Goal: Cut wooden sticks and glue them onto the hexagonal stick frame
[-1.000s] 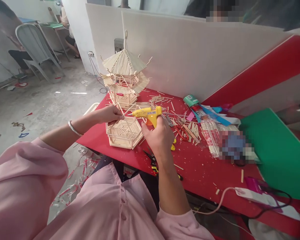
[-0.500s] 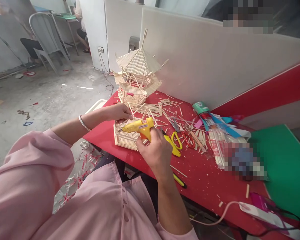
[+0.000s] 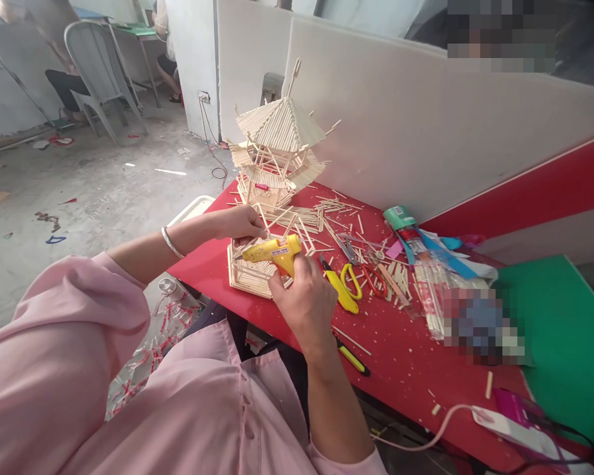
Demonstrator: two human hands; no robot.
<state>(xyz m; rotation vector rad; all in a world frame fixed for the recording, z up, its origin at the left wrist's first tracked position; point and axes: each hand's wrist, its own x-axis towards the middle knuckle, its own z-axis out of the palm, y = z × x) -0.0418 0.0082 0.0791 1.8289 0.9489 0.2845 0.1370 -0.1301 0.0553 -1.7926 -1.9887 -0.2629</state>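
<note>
My right hand grips a yellow hot glue gun, its nozzle pointing left over a base of wooden sticks. My left hand is closed at the far left side of that base, its fingertips pinched at a thin wooden stick; the fingers partly hide the grip. Sticks joined in slanted, zigzag shapes rise just behind the glue gun. Farther back stands a tiered stick pagoda with a pointed roof.
On the red table lie loose sticks, yellow-handled scissors, a yellow cutter and bagged sticks. A white power strip is at the right. A pale panel borders the back. Other people sit beyond a grey chair.
The whole view has shifted slightly, so the table scene sits a little farther right. Both hands keep nearly the same places at the stick base, the glue gun still in my right hand.
</note>
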